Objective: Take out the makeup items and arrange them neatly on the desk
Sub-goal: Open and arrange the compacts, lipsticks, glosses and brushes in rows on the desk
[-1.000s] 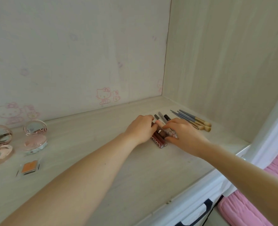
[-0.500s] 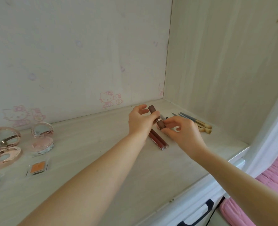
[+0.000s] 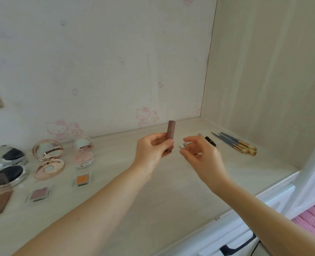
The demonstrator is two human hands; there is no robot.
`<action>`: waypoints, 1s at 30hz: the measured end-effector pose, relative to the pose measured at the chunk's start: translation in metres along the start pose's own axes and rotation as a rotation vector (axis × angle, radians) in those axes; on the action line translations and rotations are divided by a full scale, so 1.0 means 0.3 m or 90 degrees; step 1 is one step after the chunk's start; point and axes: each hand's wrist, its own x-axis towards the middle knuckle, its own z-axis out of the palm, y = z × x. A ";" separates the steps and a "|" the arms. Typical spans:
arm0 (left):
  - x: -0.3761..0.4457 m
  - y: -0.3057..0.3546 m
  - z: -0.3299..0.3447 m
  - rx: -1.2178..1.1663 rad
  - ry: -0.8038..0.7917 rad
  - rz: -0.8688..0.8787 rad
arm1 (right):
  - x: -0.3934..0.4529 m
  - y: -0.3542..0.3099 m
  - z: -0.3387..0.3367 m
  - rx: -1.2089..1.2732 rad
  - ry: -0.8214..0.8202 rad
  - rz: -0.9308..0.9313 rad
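Lipstick tube point(image 3: 171, 133): matte brown cylinder, upright, clamped in my left hand point(image 3: 153, 151) fingers above surface point(image 3: 171, 191). Right hand point(image 3: 201, 156) fingers loosely curled apart, holding nothing I see.

Behind the hands, pink cartoon-cat stickers point(image 3: 143, 115) dot the pale wall point(image 3: 101, 58); lower right lies pink fabric point(image 3: 313, 220) (partly cropped).
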 end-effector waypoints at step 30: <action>-0.446 0.113 -0.873 0.724 -0.001 0.278 | -0.316 -0.410 0.547 -0.187 -0.293 -0.373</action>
